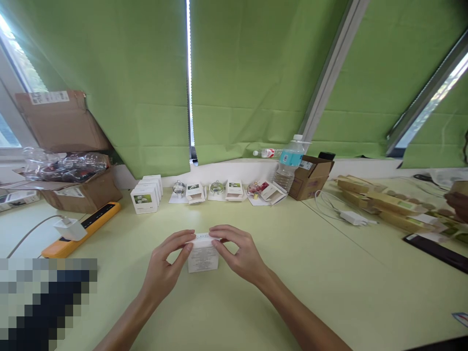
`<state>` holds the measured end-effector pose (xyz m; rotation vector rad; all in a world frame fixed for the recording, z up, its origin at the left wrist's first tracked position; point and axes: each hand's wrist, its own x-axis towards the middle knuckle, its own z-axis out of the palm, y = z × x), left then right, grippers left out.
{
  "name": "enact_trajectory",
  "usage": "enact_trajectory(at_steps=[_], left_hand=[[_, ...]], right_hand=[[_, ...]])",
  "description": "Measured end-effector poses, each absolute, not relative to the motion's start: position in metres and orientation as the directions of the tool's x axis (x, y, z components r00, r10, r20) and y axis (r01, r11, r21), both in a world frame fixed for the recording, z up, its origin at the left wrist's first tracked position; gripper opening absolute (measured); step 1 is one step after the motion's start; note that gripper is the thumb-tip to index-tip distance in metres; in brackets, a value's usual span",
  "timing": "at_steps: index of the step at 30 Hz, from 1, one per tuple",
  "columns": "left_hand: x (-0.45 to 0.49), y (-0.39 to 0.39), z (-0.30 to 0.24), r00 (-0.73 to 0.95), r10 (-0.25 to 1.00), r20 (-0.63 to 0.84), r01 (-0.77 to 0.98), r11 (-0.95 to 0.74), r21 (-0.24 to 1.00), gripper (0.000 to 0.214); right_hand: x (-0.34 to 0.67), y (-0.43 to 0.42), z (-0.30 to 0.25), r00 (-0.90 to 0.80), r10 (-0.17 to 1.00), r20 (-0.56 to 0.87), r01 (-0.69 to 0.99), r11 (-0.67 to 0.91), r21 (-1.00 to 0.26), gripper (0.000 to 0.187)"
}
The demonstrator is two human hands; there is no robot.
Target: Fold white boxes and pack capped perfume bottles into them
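Note:
A small white carton [203, 259] with printed lines on its near face stands upright on the pale green table [292, 273]. At its top left edge, my left hand [166, 263] pinches with thumb and fingertips. My right hand [242, 254] grips the top right edge in the same way. Between the fingertips the top panel shows a little print; whether its flap is fully closed I cannot tell. Behind the hands, several matching white boxes [145, 200] stand in a row at the left. To their right, an opened box [195, 192] lies near a clear glass container [179, 189].
Another opened box [272, 191] lies by a large water bottle [287, 168] and a brown carton [309, 178]. At left are a yellow power strip [86, 229] and a cardboard box [84, 192] of plastic bottles. A white charger [354, 217] and a person's hand [457, 204] are at right.

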<state>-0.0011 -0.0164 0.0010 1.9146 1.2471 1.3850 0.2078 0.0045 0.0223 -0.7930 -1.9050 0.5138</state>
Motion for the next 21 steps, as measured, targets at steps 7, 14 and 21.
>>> enact_trajectory(at_steps=[7, 14, 21], left_hand=[[0.0012, -0.0157, 0.0033, 0.074, 0.871, 0.486, 0.382, -0.475, 0.793, 0.025], [0.0003, -0.0164, 0.0034, 0.079, 0.872, 0.483, 0.386, -0.473, 0.792, 0.023], [-0.0005, -0.0148, 0.0016, 0.089, 0.868, 0.488, 0.379, -0.483, 0.790, 0.020]], right_hand=[[0.2084, 0.0042, 0.0213, -0.310, 0.722, 0.619, 0.317, 0.692, -0.648, 0.022], [0.2090, 0.0043, 0.0208, -0.313, 0.721, 0.618, 0.315, 0.692, -0.649, 0.022], [0.2082, 0.0048, 0.0211, -0.312, 0.718, 0.622, 0.312, 0.696, -0.647, 0.020]])
